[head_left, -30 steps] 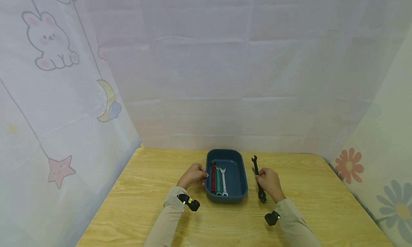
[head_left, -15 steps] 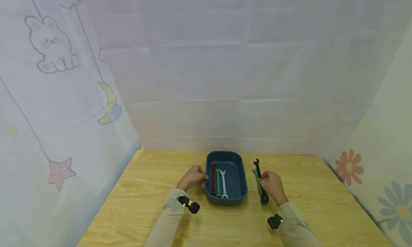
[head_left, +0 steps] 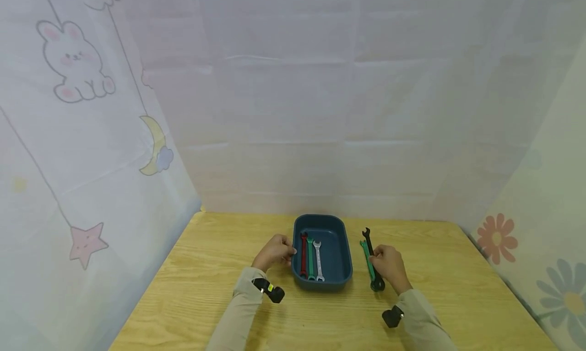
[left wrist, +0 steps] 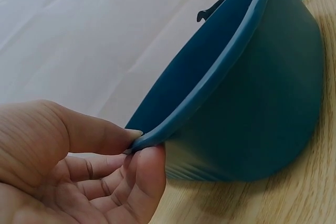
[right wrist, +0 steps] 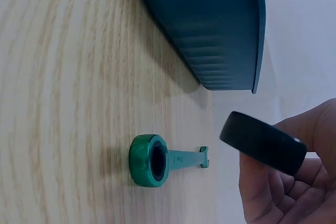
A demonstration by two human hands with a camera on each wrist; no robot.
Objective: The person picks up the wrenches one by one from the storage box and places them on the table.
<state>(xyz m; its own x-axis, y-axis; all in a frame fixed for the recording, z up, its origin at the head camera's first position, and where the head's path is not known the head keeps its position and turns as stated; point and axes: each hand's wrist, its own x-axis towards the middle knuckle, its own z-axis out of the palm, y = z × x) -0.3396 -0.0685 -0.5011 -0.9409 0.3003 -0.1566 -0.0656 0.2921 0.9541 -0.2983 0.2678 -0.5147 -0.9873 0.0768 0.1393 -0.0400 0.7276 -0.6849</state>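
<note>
My left hand [head_left: 276, 251] pinches the left rim of a dark blue rectangular bin [head_left: 336, 282] between thumb and curled fingers, seen close up in the left wrist view. Inside the bin, toward its left side, a red wrench [head_left: 303, 255], a green wrench [head_left: 311, 259] and a silver wrench [head_left: 319, 261] lie side by side. To the right of the bin my right hand [head_left: 390, 266] grips a black wrench [right wrist: 262, 142] by its shank. Under and beside it, a second green wrench [right wrist: 149, 160] lies on the table, ring end toward me.
The bin and the loose wrench rest on a light wooden table [head_left: 192, 290]. A pale hanging cloth [head_left: 293, 112] with printed cartoon shapes stands behind the table and along both sides. A small black camera [head_left: 273, 291] is strapped to each wrist.
My right hand has moved slightly right with the black wrench, uncovering more of the green wrench on the table. The left hand keeps its hold on the bin's rim.
</note>
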